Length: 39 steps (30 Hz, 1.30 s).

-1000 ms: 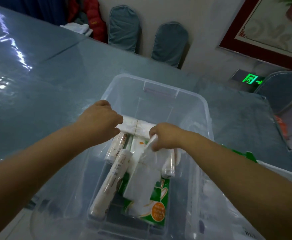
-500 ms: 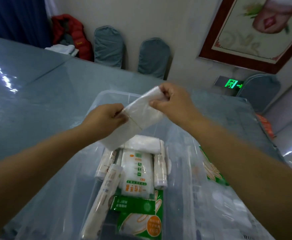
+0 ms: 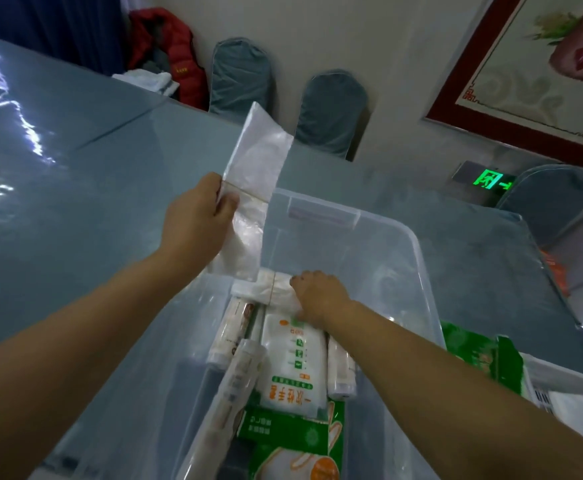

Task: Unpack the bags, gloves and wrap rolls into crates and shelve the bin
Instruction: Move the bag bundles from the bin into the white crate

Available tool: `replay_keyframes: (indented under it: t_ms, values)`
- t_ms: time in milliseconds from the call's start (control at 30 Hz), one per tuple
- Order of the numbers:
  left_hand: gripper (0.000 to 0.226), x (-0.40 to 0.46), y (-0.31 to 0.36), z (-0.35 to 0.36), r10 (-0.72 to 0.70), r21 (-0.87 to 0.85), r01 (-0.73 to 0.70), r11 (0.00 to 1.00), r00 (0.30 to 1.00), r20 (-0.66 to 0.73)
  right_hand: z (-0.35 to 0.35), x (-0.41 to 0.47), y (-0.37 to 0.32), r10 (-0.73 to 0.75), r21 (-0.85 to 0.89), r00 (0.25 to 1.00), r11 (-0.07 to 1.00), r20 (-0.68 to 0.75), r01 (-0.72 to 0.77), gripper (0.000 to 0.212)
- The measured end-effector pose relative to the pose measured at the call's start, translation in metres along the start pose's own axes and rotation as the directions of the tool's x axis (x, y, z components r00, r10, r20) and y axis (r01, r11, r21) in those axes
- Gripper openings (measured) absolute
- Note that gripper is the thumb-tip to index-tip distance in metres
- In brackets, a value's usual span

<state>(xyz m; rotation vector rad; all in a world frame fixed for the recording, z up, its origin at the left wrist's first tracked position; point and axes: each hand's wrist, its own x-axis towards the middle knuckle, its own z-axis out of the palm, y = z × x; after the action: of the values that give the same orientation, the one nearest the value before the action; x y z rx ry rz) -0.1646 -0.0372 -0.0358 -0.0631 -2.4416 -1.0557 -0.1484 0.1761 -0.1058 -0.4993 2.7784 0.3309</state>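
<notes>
A clear plastic bin (image 3: 401, 237) stands on the grey-blue table in front of me. My left hand (image 3: 196, 216) holds a banded bundle of white plastic bags (image 3: 259, 168) up above the bin's left rim. Down inside the bin, my right hand (image 3: 317, 294) grips a second banded bag bundle (image 3: 266, 289) at the far end of the pile. Under it lie a white glove pack with green print (image 3: 293, 365), several wrap rolls (image 3: 234, 386) and green glove packets (image 3: 290, 441).
To the right of the bin stands a white crate (image 3: 560, 379) holding green packets (image 3: 473, 348). The table (image 3: 75, 202) stretches away left and behind. Covered chairs (image 3: 331, 112) line the far wall, with a red jacket (image 3: 172, 50) on one.
My right hand let go of the raised bag bundle and dropped into the bin onto the second bundle. My left hand alone now holds the first bundle, lifted higher.
</notes>
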Motion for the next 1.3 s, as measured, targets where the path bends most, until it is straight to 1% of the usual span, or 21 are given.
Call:
replay_keyframes:
  t_ms: [67,133,233,333,400,500,633,733,800,833,867,900,967,1033,1100,1133,1200,1300]
  values:
    - [0.019,0.0,0.001,-0.001,0.012,0.007,-0.012,1.0,1.0,0.012,0.013,0.006,0.0,-0.058,-0.1,0.998,0.994,-0.034,0.054,0.055]
    - [0.019,0.001,0.001,-0.001,0.016,0.016,-0.016,1.0,1.0,0.011,0.023,0.01,0.004,-0.077,-0.108,0.996,0.992,-0.038,0.072,0.053]
    - [0.018,0.001,0.002,-0.001,0.032,0.045,-0.034,0.998,0.999,0.027,0.033,0.015,0.009,-0.09,-0.113,0.994,0.99,-0.065,0.082,0.043]
    - [0.018,0.0,0.002,0.0,0.059,0.038,-0.06,0.997,0.998,0.039,0.04,0.017,0.009,-0.121,-0.145,0.985,0.984,-0.123,0.103,0.043]
    - [0.02,0.0,0.002,-0.001,0.067,0.033,-0.068,0.997,0.997,0.033,0.042,0.016,0.006,-0.085,-0.116,0.982,0.991,-0.167,0.066,0.04]
    - [0.02,0.001,0.004,0.0,0.074,0.079,-0.076,0.994,0.997,0.028,0.039,0.014,0.0,-0.011,-0.041,0.98,0.999,-0.201,0.003,0.031]
    - [0.019,0.0,0.008,0.001,0.105,0.126,-0.109,0.986,0.994,0.041,0.023,0.004,0.005,0.036,-0.031,0.955,0.998,-0.294,-0.048,0.019]
    - [0.016,-0.002,0.012,0.0,0.102,0.13,-0.107,0.986,0.994,0.05,0.003,-0.009,0.011,0.096,0.006,0.936,0.995,-0.338,-0.1,0.021]
    - [0.015,-0.003,0.015,-0.003,0.096,0.064,-0.097,0.993,0.995,0.021,-0.01,-0.02,0.015,0.177,0.128,0.914,0.982,-0.365,-0.139,0.02]
    - [0.014,-0.004,0.019,-0.006,0.094,0.03,-0.094,0.995,0.996,-0.004,-0.017,-0.025,0.018,0.247,0.241,0.897,0.956,-0.366,-0.165,0.019]
    - [0.013,-0.004,0.023,-0.009,0.091,0.001,-0.091,0.996,0.995,-0.031,-0.025,-0.032,0.023,0.329,0.375,0.878,0.907,-0.347,-0.192,0.017]
    - [0.013,-0.003,0.03,-0.011,0.088,-0.03,-0.09,0.996,0.994,-0.057,-0.034,-0.04,0.029,0.407,0.512,0.861,0.832,-0.306,-0.211,0.014]
    - [0.015,-0.002,0.051,-0.014,0.099,-0.093,-0.106,0.99,0.992,-0.084,-0.048,-0.057,0.042,0.505,0.731,0.836,0.651,-0.216,-0.205,0.012]
    - [0.016,-0.001,0.078,-0.012,0.146,-0.138,-0.154,0.978,0.987,-0.063,-0.062,-0.077,0.056,0.571,0.888,0.807,0.438,-0.152,-0.143,0.013]
    - [0.016,-0.005,0.109,-0.004,0.2,-0.166,-0.201,0.966,0.98,-0.024,-0.073,-0.098,0.069,0.624,0.97,0.77,0.242,-0.131,-0.031,0.012]
    - [0.017,-0.008,0.126,0.001,0.218,-0.169,-0.217,0.961,0.976,-0.01,-0.078,-0.109,0.078,0.649,0.985,0.75,0.173,-0.128,0.017,0.011]
    - [0.019,-0.017,0.157,0.014,0.233,-0.195,-0.225,0.955,0.972,0.022,-0.083,-0.133,0.097,0.689,0.993,0.716,0.067,-0.113,0.092,0.011]
    - [0.013,-0.034,0.204,0.037,0.215,-0.332,-0.166,0.928,0.97,0.117,-0.079,-0.172,0.132,0.735,0.985,0.672,-0.035,-0.091,0.172,0.003]
